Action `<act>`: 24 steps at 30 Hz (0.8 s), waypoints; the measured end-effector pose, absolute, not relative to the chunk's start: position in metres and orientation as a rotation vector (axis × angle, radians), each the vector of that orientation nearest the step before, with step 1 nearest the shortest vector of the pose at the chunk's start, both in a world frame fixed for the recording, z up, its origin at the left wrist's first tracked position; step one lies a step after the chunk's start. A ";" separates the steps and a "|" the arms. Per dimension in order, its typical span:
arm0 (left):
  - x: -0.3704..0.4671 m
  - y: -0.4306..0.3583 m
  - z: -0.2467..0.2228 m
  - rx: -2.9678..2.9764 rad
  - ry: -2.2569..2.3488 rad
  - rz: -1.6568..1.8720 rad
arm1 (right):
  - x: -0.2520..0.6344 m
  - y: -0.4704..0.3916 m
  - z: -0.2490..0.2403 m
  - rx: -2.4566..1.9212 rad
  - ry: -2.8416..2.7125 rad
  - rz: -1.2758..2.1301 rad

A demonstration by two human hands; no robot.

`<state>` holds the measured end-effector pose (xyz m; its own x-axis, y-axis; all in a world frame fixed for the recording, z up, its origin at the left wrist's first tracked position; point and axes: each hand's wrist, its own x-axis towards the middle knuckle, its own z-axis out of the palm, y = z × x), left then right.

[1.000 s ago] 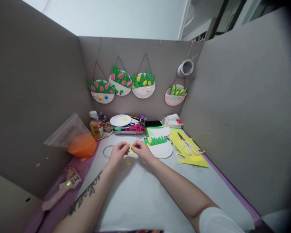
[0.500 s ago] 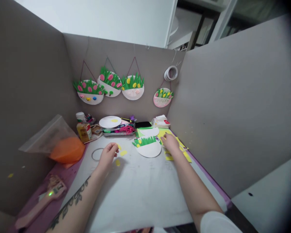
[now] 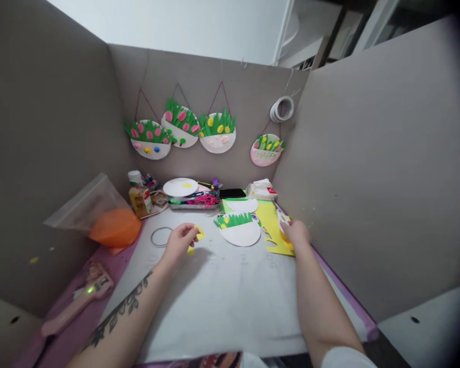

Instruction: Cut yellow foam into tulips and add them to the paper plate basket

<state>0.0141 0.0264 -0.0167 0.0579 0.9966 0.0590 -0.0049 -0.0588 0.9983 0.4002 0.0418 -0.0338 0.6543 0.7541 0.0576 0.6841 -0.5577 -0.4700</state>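
Observation:
My left hand point(image 3: 181, 241) is closed in a pinch on a yellow paper piece point(image 3: 199, 233) above the white table cover point(image 3: 222, 296). Another yellow piece point(image 3: 190, 251) lies just below its fingertips. At the right, my right hand point(image 3: 297, 234) has its fingers around a white and yellow tool point(image 3: 283, 221), which looks like scissors, over the cut yellow sheet point(image 3: 268, 220). Between the hands lies a white paper plate piece point(image 3: 240, 235) with green paper grass point(image 3: 235, 220) and small yellow ovals along its top.
Behind stand a tray point(image 3: 193, 206) of supplies, a white plate point(image 3: 180, 187), a phone point(image 3: 232, 193) and a glue bottle point(image 3: 140, 200). An orange-filled bag point(image 3: 117, 227) and a glue gun point(image 3: 80, 304) are at left. Decorated plates point(image 3: 217, 140) hang on the grey back panel.
My right hand has moved right from the yellow sheet and now grips the white and yellow tool. My left hand has shifted slightly over the yellow pieces. The whole view has shifted a little.

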 end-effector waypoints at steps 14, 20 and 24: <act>0.007 0.013 0.009 1.434 1.095 1.246 | 0.213 -0.010 -0.017 -0.988 -1.643 1.553; 0.000 0.012 0.014 1.363 1.037 1.275 | 0.208 -0.021 -0.006 -1.135 -1.812 1.604; 0.000 0.011 0.016 1.332 1.019 1.271 | 0.207 -0.022 -0.002 -1.090 -1.841 1.606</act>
<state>-0.0004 0.0111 0.0165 0.0964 0.9824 0.1599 -0.0576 -0.1549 0.9862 0.2073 -0.0218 -0.0023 -0.5791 0.8007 -0.1536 0.2607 0.0034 -0.9654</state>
